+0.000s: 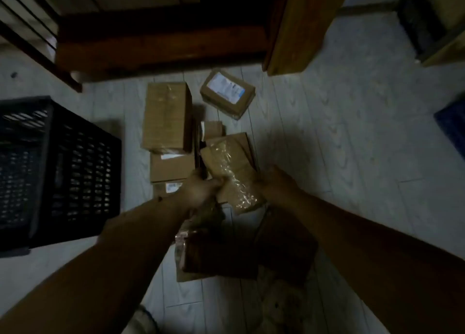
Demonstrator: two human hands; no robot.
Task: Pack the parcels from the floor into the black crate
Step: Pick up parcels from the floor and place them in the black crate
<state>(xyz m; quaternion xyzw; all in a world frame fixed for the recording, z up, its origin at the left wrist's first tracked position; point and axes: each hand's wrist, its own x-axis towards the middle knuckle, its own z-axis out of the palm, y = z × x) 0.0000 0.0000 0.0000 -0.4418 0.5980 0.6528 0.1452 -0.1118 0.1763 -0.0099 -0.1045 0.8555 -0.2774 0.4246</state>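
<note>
Parcel [232, 175], taped lengthwise, is held above the floor pile, long axis running from far-left to near-right. Left hand [201, 189] clamps its left edge; right hand [273, 182] clamps its right edge. More parcels [166, 117] lie on the floor [327, 132] beneath. Crate [57, 167] stands well left.

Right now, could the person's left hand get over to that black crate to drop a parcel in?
Probably yes. The black crate stands on the floor just left of the left hand, with bare floor between. But that hand and the right hand are both gripping the taped parcel.
</note>
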